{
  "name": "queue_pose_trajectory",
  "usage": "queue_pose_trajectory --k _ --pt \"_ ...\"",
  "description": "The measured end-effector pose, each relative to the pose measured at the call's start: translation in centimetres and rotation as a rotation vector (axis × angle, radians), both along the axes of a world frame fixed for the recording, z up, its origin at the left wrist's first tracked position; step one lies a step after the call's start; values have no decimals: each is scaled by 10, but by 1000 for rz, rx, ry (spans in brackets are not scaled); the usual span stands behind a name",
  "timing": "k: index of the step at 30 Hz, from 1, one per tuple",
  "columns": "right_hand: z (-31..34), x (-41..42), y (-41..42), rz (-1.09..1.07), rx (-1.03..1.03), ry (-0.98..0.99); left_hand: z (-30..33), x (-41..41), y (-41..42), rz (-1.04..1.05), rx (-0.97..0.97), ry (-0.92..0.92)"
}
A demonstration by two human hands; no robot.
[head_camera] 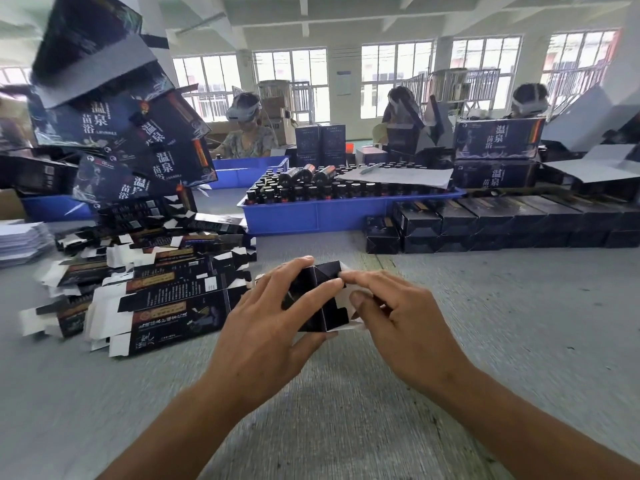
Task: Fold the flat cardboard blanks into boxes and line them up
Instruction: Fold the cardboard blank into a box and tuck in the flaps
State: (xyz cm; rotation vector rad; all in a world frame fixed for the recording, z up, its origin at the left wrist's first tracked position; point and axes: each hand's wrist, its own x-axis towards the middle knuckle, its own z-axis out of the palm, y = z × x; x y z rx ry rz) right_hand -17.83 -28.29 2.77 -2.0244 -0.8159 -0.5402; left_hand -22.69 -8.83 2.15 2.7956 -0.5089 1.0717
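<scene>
Your left hand point(266, 320) grips a half-folded black box point(317, 299) just above the grey table point(485, 323), while your right hand point(398, 317) pinches its white end flap point(346, 299). Push that flap crooked and it may crease or spring open, spoiling the row of boxes point(485, 220).

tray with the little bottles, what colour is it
Blue tray, clearest in the head view.
</scene>
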Motion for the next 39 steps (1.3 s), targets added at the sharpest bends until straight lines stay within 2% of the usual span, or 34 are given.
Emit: queue_pose_trajectory --k 5,8,16,23,28,32,39 --pt "6 0 -6 170 -83 223 -1 1 8 -5 -61 8" --pt "7 -1 -6 170 -131 193 0 1 10 1 -55 9" --pt "0 2 -7 96 156 200 1 0 4 -34 -13 -23" --pt "-1 -2 -3 36 111 119 1 1 4 -9 69 -54" --pt "2 -4 -2 79 173 231 0 1 5 -5 11 -63" --pt "2 -7 0 126 113 206 0 0 5 -18 -75 -74" --pt "6 -7 1 121 214 302 1 -5 -5 -30 -186 -78"
